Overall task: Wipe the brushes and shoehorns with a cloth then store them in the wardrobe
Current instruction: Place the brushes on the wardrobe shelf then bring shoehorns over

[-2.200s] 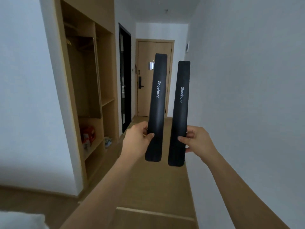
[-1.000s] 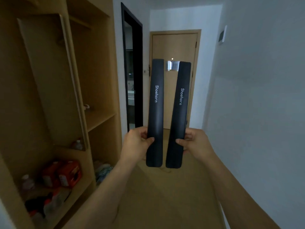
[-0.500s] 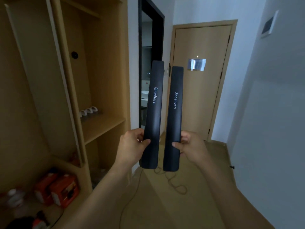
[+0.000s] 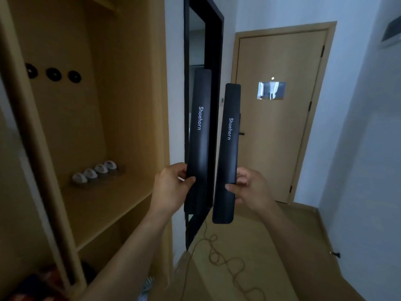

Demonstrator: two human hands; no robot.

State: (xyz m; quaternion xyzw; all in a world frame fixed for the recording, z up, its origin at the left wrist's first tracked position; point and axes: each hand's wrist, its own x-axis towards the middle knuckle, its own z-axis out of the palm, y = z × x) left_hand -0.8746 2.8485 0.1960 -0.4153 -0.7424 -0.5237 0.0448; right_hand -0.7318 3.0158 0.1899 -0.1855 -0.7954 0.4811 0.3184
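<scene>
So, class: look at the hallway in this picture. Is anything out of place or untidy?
Yes: a thin cord lies in loose tangled loops across the hallway floor by the black door frame, looking like a trip hazard. Nothing else stands out.

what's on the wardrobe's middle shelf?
On the wardrobe shelf stands a row of four small white rounded items toward the back. What they are is too blurred to tell. The front right end is hidden by the left hand.

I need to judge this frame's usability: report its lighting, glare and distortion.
Head view: dim and bluish overall; a bright reflective patch glares on the door; wide-angle bending curves the wardrobe edges; the shoehorns stay sharp with readable lettering, while the bottom-left corner is blurred.
</scene>
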